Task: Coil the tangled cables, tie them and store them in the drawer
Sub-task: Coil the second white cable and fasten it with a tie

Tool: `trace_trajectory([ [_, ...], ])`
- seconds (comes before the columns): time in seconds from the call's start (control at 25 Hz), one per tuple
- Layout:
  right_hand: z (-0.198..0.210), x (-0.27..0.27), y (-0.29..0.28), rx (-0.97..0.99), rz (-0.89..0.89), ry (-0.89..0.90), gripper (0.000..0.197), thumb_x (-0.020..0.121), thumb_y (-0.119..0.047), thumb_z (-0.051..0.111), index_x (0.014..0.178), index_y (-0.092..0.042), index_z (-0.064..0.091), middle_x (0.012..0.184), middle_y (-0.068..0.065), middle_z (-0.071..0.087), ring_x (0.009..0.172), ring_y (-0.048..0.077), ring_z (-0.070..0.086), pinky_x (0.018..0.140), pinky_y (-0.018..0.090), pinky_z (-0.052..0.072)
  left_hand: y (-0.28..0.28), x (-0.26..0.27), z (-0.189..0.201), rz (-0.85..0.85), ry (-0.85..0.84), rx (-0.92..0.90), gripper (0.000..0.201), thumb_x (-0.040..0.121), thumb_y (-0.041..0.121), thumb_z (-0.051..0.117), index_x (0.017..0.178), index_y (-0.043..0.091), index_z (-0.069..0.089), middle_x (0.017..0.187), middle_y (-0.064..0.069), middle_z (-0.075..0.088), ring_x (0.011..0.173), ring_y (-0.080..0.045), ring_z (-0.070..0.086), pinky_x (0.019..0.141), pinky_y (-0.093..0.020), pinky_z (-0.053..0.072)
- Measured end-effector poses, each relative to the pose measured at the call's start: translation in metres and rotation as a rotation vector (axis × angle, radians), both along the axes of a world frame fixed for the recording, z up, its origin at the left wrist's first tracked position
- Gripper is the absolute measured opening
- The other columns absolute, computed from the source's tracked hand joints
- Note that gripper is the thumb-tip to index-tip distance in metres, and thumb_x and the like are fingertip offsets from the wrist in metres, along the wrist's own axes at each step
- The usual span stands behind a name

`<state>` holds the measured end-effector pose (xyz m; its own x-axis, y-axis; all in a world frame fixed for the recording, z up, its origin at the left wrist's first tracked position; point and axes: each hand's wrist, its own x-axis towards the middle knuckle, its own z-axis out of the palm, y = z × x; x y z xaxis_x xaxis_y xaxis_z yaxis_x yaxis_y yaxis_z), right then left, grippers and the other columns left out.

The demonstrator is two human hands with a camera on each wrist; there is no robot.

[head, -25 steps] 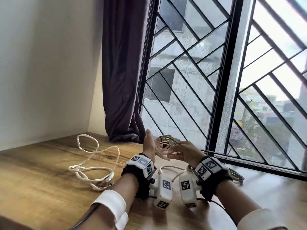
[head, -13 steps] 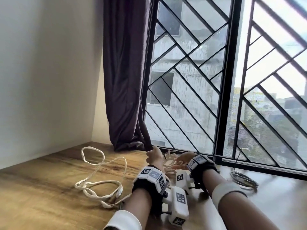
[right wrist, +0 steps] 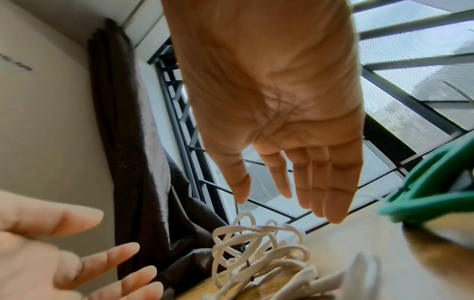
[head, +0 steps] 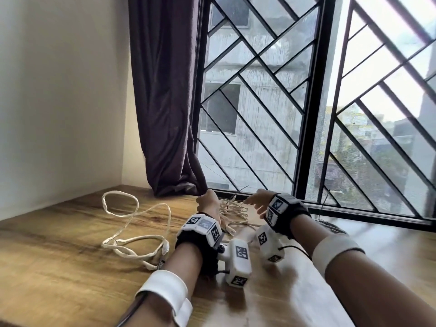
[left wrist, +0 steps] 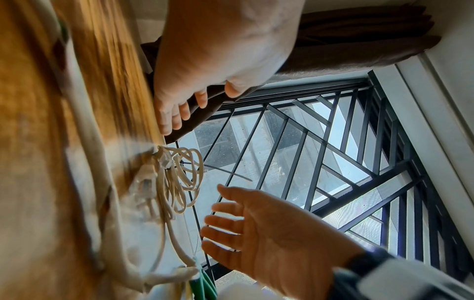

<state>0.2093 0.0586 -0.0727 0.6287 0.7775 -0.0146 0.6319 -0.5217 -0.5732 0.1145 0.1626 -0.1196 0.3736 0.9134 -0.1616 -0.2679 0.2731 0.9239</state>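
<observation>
The coiled cream cable (head: 232, 212) lies on the wooden desk (head: 59, 263), between the two hands and just below their fingers. A thin dark tie (left wrist: 218, 169) goes around the coil, and its loose tail sticks out toward the window grille (head: 259, 102).

The left hand (head: 208, 204) is beside the coil on its left; its fingers (left wrist: 179, 113) are released, loosely bent, and they hold nothing. In the left wrist view they are apart from the coil, above it and near the dark curtain (head: 165, 102).

The right hand (head: 259, 204) is on the other side of the coil. Its fingers (right wrist: 315, 182) are stretched out and relaxed, with the palm turned to the coil, and they do not touch it.

A second cable, white and not coiled (head: 132, 230), lies in loose loops on the desk to the left of the left-hand fingers, well apart from them. To the right of the right-hand fingers, near the window frame, a grey bundle of cable (head: 330, 226) shows partly behind the right forearm.
</observation>
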Motion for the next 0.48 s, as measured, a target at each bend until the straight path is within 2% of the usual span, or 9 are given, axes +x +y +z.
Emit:
trace_trajectory([
  [0.08,0.006,-0.004,-0.010,-0.049,0.020,-0.080,0.022,0.090,-0.019,0.058,0.075,-0.003,0.054,0.068,0.003,0.044,0.056,0.012,0.042,0.049,0.018,0.038,-0.003,-0.006,0.001,-0.021,-0.016,0.028,0.044,0.088,0.024,0.036,0.129,0.008,0.046,0.133,-0.015,0.049,0.117,-0.035,0.050,0.095,-0.042,0.042],
  [0.12,0.007,-0.012,-0.018,-0.113,0.050,-0.106,0.021,0.092,-0.018,0.056,0.087,0.002,0.058,0.068,0.003,0.046,0.056,0.012,0.044,0.045,0.017,0.039,-0.002,-0.006,0.000,-0.005,-0.027,0.025,0.043,0.090,0.023,0.037,0.130,0.008,0.045,0.131,-0.014,0.050,0.116,-0.034,0.051,0.093,-0.042,0.042],
  [0.16,0.007,-0.020,-0.026,-0.197,0.089,-0.139,0.028,0.094,-0.020,0.054,0.101,0.006,0.059,0.071,0.003,0.048,0.058,0.013,0.047,0.045,0.016,0.040,-0.004,-0.009,0.001,-0.007,-0.033,0.027,0.042,0.090,0.021,0.038,0.129,0.007,0.045,0.129,-0.014,0.051,0.114,-0.034,0.052,0.093,-0.041,0.044],
  [0.2,0.004,-0.030,-0.034,-0.314,0.120,-0.175,0.036,0.095,-0.024,0.052,0.112,0.007,0.057,0.077,0.003,0.051,0.063,0.014,0.050,0.048,0.016,0.040,-0.007,-0.012,0.003,-0.009,-0.032,0.037,0.039,0.090,0.019,0.039,0.126,0.005,0.047,0.122,-0.014,0.053,0.108,-0.032,0.054,0.091,-0.040,0.046],
  [0.24,0.002,-0.039,-0.043,-0.417,0.172,-0.225,0.040,0.096,-0.030,0.050,0.118,0.003,0.054,0.088,0.004,0.055,0.072,0.016,0.052,0.052,0.016,0.041,-0.013,-0.017,0.006,-0.030,-0.027,0.067,0.032,0.090,0.016,0.039,0.117,0.004,0.050,0.109,-0.014,0.055,0.095,-0.030,0.056,0.083,-0.037,0.047],
  [0.32,-0.002,-0.049,-0.056,-0.539,0.235,-0.254,0.048,0.095,-0.034,0.051,0.129,-0.001,0.049,0.118,0.008,0.054,0.091,0.018,0.052,0.068,0.021,0.049,-0.027,-0.025,0.012,-0.104,0.020,0.162,0.013,0.091,0.010,0.038,0.087,0.007,0.050,0.081,-0.008,0.047,0.068,-0.021,0.047,0.062,-0.030,0.040],
  [0.36,-0.006,-0.049,-0.059,-0.555,0.266,-0.227,0.045,0.094,-0.030,0.053,0.129,-0.001,0.051,0.125,0.011,0.054,0.092,0.018,0.054,0.077,0.027,0.051,-0.032,-0.030,0.014,-0.149,0.055,0.196,0.016,0.091,0.008,0.037,0.077,0.011,0.045,0.076,-0.005,0.042,0.062,-0.019,0.043,0.057,-0.028,0.036],
  [0.4,-0.008,-0.048,-0.062,-0.553,0.300,-0.214,0.040,0.093,-0.023,0.055,0.126,-0.001,0.054,0.121,0.013,0.059,0.087,0.015,0.056,0.080,0.029,0.051,-0.037,-0.036,0.017,-0.215,0.092,0.211,0.018,0.091,0.008,0.036,0.076,0.013,0.043,0.075,-0.005,0.043,0.060,-0.019,0.043,0.056,-0.026,0.034],
  [0.48,-0.012,-0.046,-0.066,-0.570,0.343,-0.238,0.030,0.089,-0.008,0.059,0.118,0.002,0.061,0.090,0.008,0.067,0.066,0.008,0.057,0.066,0.022,0.052,-0.051,-0.047,0.024,-0.391,0.211,0.288,0.012,0.093,0.012,0.038,0.087,0.012,0.048,0.078,-0.004,0.050,0.060,-0.019,0.050,0.057,-0.025,0.033],
])
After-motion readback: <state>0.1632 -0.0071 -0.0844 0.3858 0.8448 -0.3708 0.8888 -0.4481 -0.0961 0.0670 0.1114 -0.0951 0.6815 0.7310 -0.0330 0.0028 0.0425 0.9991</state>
